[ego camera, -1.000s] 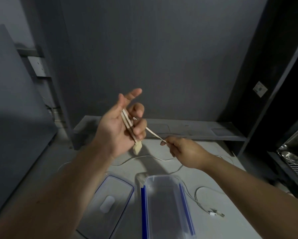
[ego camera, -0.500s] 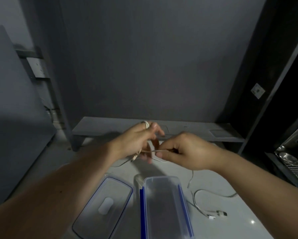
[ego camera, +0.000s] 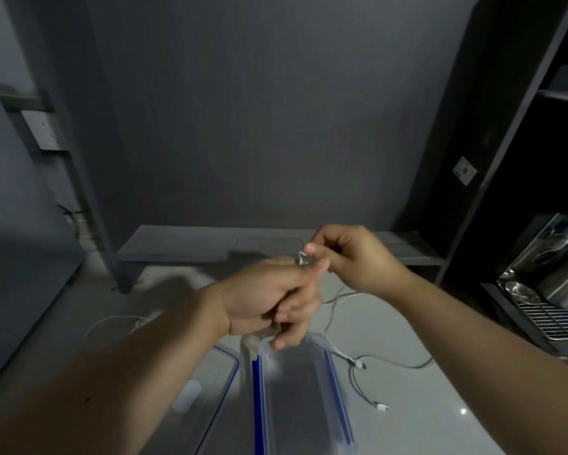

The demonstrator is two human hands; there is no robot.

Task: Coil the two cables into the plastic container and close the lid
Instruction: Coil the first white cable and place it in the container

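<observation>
white cable [ego camera: 300, 257] partly coiled, aloft; second cable [ego camera: 354, 385] loose beside open container [ego camera: 336, 389]; lid [ego camera: 217, 389] left.

No legible text, label or number anywhere.

Above the table [ego camera: 440, 418], the left hand [ego camera: 269, 300] curls its fingers around a white cable [ego camera: 300, 257]. The right hand [ego camera: 354, 257] pinches a loop of that cable just above the left knuckles. Slack trails down to the table. Below the hands lies an open clear container [ego camera: 295, 415] with blue edges, its lid [ego camera: 207, 389] just to its left. A second cable [ego camera: 360, 365] lies to the container's right.
</observation>
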